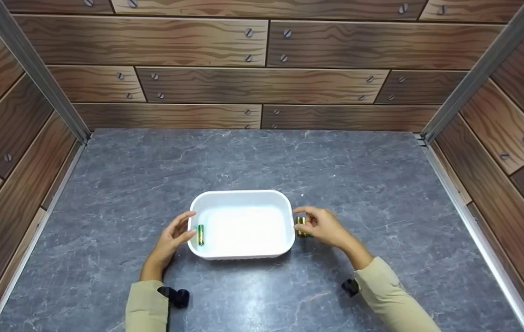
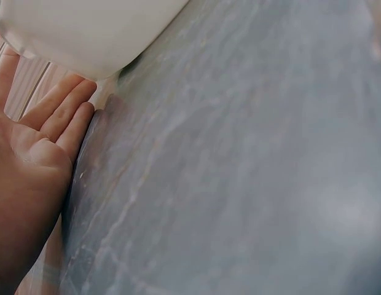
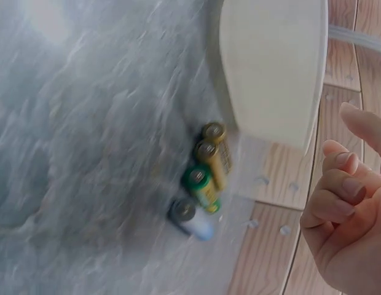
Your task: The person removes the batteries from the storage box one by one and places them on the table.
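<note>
A white plastic tub [image 1: 241, 256] with rounded corners sits on the table in front of me. My left hand [image 1: 173, 240] is at its left side, thumb and index fingertip right at the rim; the other fingers extend beside its wall in the left wrist view. Inside the tub, near that side, lies a green and gold battery [image 1: 201, 235]. My right hand [image 1: 325, 227] is by the right rim, thumb and index finger apart, other fingers loosely bent, nothing held. Below it several batteries stand in a row: gold ones, a green one [image 3: 198, 178] and a whitish one [image 3: 189, 215].
The grey marbled table [image 1: 359, 184] stretches around the tub. Wood-patterned panels [image 1: 197, 41] enclose it at the back and both sides, with metal posts [image 1: 479, 76] at the back corners. A black wrist camera [image 1: 180, 298] projects from the left sleeve.
</note>
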Available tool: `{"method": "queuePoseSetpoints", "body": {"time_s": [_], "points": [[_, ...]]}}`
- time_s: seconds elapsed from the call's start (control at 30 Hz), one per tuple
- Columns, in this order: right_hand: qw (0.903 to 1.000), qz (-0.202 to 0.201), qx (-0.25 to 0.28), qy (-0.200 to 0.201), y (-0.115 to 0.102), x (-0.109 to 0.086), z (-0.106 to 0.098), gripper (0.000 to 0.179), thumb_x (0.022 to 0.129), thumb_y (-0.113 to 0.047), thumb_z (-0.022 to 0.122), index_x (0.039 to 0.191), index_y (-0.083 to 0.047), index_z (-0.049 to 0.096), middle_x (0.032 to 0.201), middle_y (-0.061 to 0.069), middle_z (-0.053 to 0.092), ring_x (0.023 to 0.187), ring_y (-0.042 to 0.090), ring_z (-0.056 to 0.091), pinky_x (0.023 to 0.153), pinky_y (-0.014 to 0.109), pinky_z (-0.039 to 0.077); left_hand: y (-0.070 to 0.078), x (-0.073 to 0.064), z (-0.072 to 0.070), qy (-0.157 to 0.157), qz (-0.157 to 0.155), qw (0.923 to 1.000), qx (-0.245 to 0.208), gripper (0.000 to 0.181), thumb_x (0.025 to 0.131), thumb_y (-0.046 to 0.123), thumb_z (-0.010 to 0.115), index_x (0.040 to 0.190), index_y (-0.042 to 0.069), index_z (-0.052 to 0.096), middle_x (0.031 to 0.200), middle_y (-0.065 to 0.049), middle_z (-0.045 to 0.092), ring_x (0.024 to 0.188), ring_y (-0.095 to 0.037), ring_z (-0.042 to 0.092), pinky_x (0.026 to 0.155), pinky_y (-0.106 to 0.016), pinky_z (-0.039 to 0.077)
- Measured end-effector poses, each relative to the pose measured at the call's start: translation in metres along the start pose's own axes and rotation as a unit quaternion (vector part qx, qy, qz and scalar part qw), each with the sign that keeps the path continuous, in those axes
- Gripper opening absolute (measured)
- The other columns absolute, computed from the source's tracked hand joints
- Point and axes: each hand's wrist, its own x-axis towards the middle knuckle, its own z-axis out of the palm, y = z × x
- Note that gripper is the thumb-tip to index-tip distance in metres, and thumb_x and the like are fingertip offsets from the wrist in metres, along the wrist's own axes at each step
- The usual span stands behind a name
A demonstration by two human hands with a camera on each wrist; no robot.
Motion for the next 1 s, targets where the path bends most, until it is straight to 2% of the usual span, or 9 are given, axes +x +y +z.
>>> {"method": "queuePoseSetpoints", "body": {"time_s": [0.13, 0.4, 0.57, 0.73, 1.0], "points": [[0.9999, -0.014, -0.001, -0.01, -0.008, 0.001, 0.006, 0.038, 0.086, -0.017, 0.071, 0.119, 0.002, 0.063, 0.068, 0.005, 0.055, 0.053, 0.0, 0.038, 0.051, 0.016, 0.034, 0.0, 0.0, 0.0, 0.002, 0.0, 1.0, 0.001, 0.053, 0.09, -0.001, 0.061, 0.14, -0.002, 0.043, 0.147, -0.025, 0.044, 0.14, -0.038, 0.039, 0.094, -0.012, 0.043], [0.9986, -0.041, -0.012, -0.03, -0.02, 0.006, 0.022, 0.036, 0.086, -0.016, 0.071, 0.117, 0.002, 0.064, 0.066, 0.002, 0.053, 0.054, -0.001, 0.037, 0.053, 0.015, 0.034, 0.001, 0.0, 0.0, 0.006, -0.012, 0.9999, 0.009, 0.053, 0.091, 0.001, 0.061, 0.141, 0.002, 0.045, 0.148, -0.022, 0.045, 0.14, -0.036, 0.04, 0.095, -0.013, 0.042], [0.9965, -0.048, -0.046, -0.05, -0.028, 0.009, 0.031, 0.036, 0.087, -0.019, 0.071, 0.117, -0.001, 0.065, 0.065, 0.006, 0.057, 0.054, -0.001, 0.038, 0.053, 0.015, 0.034, 0.001, 0.0, 0.001, 0.009, -0.012, 0.9999, 0.008, 0.052, 0.091, 0.001, 0.061, 0.141, 0.002, 0.045, 0.147, -0.023, 0.045, 0.139, -0.037, 0.041, 0.093, -0.011, 0.042], [0.9916, -0.075, -0.089, -0.056, -0.036, 0.012, 0.039, 0.033, 0.087, -0.021, 0.071, 0.115, -0.004, 0.066, 0.064, 0.007, 0.058, 0.054, -0.001, 0.037, 0.054, 0.016, 0.033, 0.001, -0.001, 0.001, 0.004, -0.007, 1.0, 0.002, 0.053, 0.091, 0.001, 0.06, 0.141, 0.001, 0.044, 0.148, -0.023, 0.044, 0.139, -0.038, 0.041, 0.093, -0.012, 0.044], [0.9859, -0.102, -0.106, -0.079, -0.048, 0.017, 0.053, 0.032, 0.088, -0.022, 0.07, 0.114, -0.005, 0.066, 0.064, 0.005, 0.056, 0.055, -0.002, 0.036, 0.056, 0.015, 0.034, 0.003, -0.001, 0.002, -0.001, -0.005, 1.0, 0.0, 0.053, 0.091, 0.001, 0.06, 0.142, 0.002, 0.043, 0.149, -0.022, 0.043, 0.14, -0.038, 0.039, 0.093, -0.012, 0.044]]}}
